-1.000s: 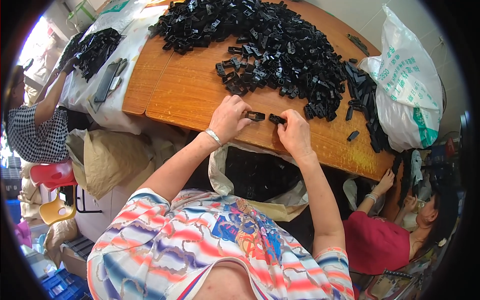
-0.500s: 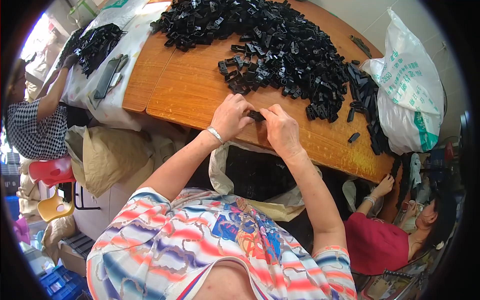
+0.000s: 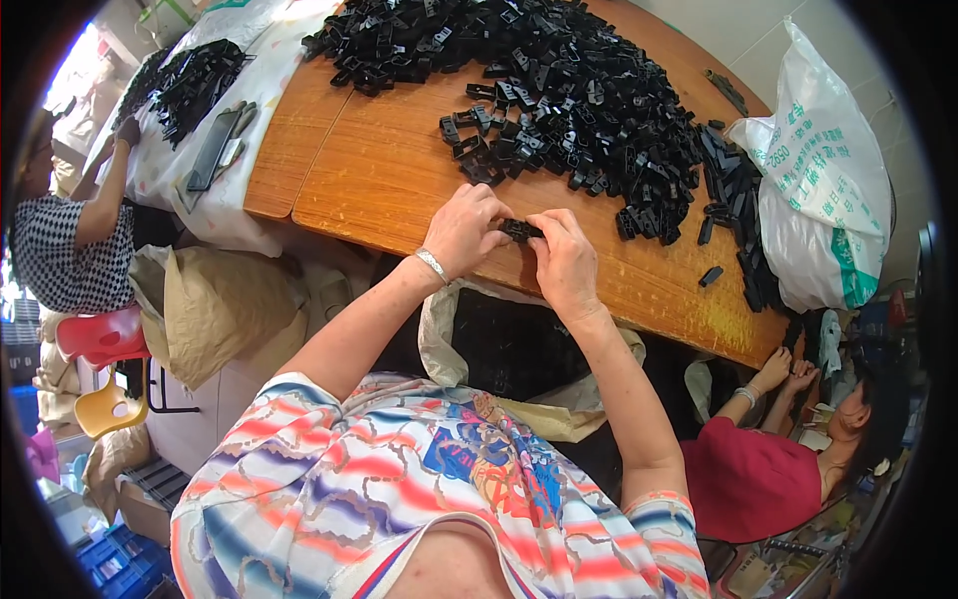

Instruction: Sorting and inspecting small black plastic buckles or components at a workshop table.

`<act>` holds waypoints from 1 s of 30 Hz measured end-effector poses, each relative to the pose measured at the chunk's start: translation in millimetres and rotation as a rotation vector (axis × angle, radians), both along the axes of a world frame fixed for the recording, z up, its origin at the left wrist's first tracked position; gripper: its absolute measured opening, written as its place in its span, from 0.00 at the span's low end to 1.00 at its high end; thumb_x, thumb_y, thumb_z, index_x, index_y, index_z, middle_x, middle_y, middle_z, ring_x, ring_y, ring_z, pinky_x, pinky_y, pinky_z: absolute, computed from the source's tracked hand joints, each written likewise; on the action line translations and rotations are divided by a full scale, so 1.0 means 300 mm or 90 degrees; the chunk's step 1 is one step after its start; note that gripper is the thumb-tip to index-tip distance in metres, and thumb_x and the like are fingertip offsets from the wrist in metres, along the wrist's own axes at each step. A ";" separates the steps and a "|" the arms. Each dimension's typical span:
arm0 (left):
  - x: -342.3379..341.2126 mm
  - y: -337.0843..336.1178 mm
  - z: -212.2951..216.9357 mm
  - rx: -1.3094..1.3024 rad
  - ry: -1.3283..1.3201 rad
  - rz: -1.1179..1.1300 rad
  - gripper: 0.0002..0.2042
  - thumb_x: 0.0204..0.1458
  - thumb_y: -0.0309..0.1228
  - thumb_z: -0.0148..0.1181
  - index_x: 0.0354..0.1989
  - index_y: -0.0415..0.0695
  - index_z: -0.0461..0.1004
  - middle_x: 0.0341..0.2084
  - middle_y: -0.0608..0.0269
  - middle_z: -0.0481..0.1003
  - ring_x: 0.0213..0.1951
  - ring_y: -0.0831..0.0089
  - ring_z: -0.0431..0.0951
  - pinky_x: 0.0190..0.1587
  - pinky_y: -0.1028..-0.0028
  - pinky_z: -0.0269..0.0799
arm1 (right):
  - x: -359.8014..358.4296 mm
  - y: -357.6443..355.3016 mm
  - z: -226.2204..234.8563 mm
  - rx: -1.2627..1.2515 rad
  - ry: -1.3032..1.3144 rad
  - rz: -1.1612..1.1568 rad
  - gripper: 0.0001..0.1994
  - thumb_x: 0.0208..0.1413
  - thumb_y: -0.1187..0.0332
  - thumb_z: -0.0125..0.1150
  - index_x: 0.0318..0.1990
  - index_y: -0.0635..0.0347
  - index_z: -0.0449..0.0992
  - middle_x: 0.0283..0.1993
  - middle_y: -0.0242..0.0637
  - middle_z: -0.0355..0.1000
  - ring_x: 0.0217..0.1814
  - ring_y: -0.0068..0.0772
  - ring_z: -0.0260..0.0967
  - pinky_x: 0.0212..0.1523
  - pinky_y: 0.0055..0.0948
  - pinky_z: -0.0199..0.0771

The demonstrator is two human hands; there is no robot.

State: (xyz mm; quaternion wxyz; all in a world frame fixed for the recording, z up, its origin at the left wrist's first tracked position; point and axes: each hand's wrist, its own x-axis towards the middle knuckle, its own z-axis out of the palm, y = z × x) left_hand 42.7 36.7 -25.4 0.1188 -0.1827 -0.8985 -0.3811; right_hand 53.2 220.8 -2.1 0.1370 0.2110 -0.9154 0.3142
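Two of our hands meet at one small black part (image 3: 519, 231), on our side of the pile (image 3: 589, 110) and apart from it, over the tabletop (image 3: 369, 180). Our left hand (image 3: 467, 232) pinches the left end, thumb and fingers drawn nearly together; our right hand (image 3: 565, 256) grips the right end in much the same way, though its fingers hide some of the contact. We cannot tell whether it is one piece or two pressed together, nor whether it touches the wood beneath.

From its look, and from the open, frame-like shapes in the pile, we judge it to be moulded plastic: light, stiff and hardly likely to bend. Its glossy faces may slip a little under dry fingers, and thin walls could crack if we twist hard. We would take hold at the two short ends, thumb opposite fingertips, pressing along its length rather than squeezing the middle.

Right of the pile lie slim black strips (image 3: 725, 185), and past them a white bag (image 3: 820, 190).
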 end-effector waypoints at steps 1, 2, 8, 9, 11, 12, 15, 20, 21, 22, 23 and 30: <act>0.000 0.001 -0.003 -0.001 0.003 -0.002 0.12 0.42 0.29 0.70 0.36 0.44 0.79 0.34 0.62 0.73 0.42 0.60 0.72 0.45 0.65 0.72 | 0.000 0.002 -0.003 -0.008 0.010 0.005 0.13 0.48 0.79 0.64 0.43 0.61 0.77 0.42 0.39 0.72 0.44 0.47 0.73 0.42 0.40 0.74; -0.001 0.002 -0.005 -0.001 0.002 -0.001 0.12 0.42 0.29 0.70 0.36 0.44 0.79 0.34 0.62 0.73 0.42 0.60 0.72 0.45 0.65 0.72 | 0.000 0.002 -0.005 -0.016 0.019 0.010 0.12 0.49 0.79 0.64 0.43 0.62 0.78 0.42 0.39 0.72 0.42 0.47 0.74 0.42 0.38 0.75; -0.004 0.001 -0.012 0.014 0.011 0.000 0.12 0.41 0.28 0.69 0.36 0.43 0.78 0.33 0.62 0.72 0.41 0.60 0.71 0.44 0.65 0.70 | -0.012 -0.008 -0.021 0.028 0.063 0.003 0.14 0.47 0.80 0.64 0.44 0.61 0.78 0.40 0.39 0.72 0.42 0.46 0.73 0.41 0.38 0.75; -0.006 0.002 -0.014 0.013 0.013 -0.002 0.12 0.41 0.28 0.69 0.36 0.43 0.78 0.33 0.62 0.72 0.41 0.60 0.71 0.44 0.65 0.70 | -0.014 -0.003 -0.022 0.029 0.063 0.004 0.14 0.47 0.80 0.64 0.44 0.61 0.78 0.40 0.39 0.72 0.42 0.46 0.73 0.41 0.38 0.75; -0.001 -0.003 -0.019 0.009 0.011 0.002 0.12 0.41 0.28 0.69 0.36 0.44 0.78 0.33 0.62 0.72 0.41 0.60 0.71 0.44 0.65 0.70 | -0.005 -0.006 -0.007 0.085 0.041 0.014 0.14 0.49 0.80 0.62 0.45 0.63 0.77 0.41 0.40 0.71 0.42 0.45 0.73 0.40 0.37 0.75; -0.002 -0.003 -0.019 0.012 0.020 0.002 0.12 0.41 0.28 0.69 0.36 0.44 0.78 0.33 0.62 0.72 0.41 0.60 0.71 0.44 0.65 0.70 | 0.001 -0.015 -0.006 0.085 0.039 0.018 0.14 0.49 0.80 0.62 0.45 0.63 0.77 0.41 0.40 0.71 0.42 0.45 0.73 0.40 0.37 0.75; -0.002 -0.006 -0.015 0.007 0.028 0.003 0.12 0.41 0.28 0.69 0.36 0.44 0.77 0.33 0.62 0.72 0.41 0.60 0.72 0.44 0.65 0.71 | 0.023 -0.038 -0.001 0.234 0.114 0.035 0.14 0.51 0.78 0.59 0.48 0.67 0.76 0.44 0.42 0.70 0.44 0.44 0.72 0.41 0.36 0.76; -0.009 0.014 -0.015 -0.010 0.037 0.011 0.12 0.42 0.30 0.68 0.37 0.45 0.77 0.34 0.61 0.73 0.42 0.58 0.72 0.45 0.65 0.71 | 0.000 -0.033 -0.044 0.285 0.220 0.047 0.15 0.51 0.73 0.54 0.46 0.66 0.74 0.39 0.40 0.68 0.44 0.41 0.70 0.39 0.34 0.75; -0.012 0.009 -0.017 -0.010 0.047 0.009 0.12 0.42 0.30 0.68 0.37 0.45 0.77 0.34 0.61 0.73 0.42 0.58 0.72 0.45 0.65 0.71 | 0.005 -0.021 -0.049 0.286 0.229 0.042 0.15 0.51 0.73 0.54 0.46 0.66 0.74 0.39 0.40 0.68 0.44 0.41 0.70 0.39 0.34 0.75; -0.019 -0.003 -0.016 -0.020 0.017 -0.049 0.13 0.42 0.31 0.68 0.37 0.45 0.78 0.34 0.60 0.73 0.42 0.58 0.72 0.46 0.65 0.71 | 0.017 -0.007 -0.046 0.269 0.192 0.049 0.15 0.51 0.73 0.54 0.46 0.65 0.74 0.39 0.40 0.68 0.43 0.42 0.70 0.39 0.35 0.74; -0.020 -0.022 -0.013 -0.032 -0.015 -0.105 0.13 0.43 0.32 0.68 0.38 0.44 0.78 0.35 0.59 0.73 0.43 0.57 0.72 0.47 0.65 0.71 | 0.037 0.004 -0.044 0.252 0.154 0.057 0.15 0.51 0.73 0.54 0.47 0.64 0.74 0.40 0.41 0.68 0.43 0.43 0.70 0.39 0.36 0.74; -0.095 -0.139 0.046 -0.083 0.157 0.072 0.14 0.48 0.26 0.65 0.44 0.43 0.75 0.43 0.57 0.73 0.49 0.55 0.71 0.52 0.64 0.71 | 0.294 0.102 0.020 0.107 -0.046 0.093 0.14 0.47 0.73 0.67 0.43 0.59 0.76 0.39 0.39 0.72 0.42 0.46 0.73 0.38 0.41 0.75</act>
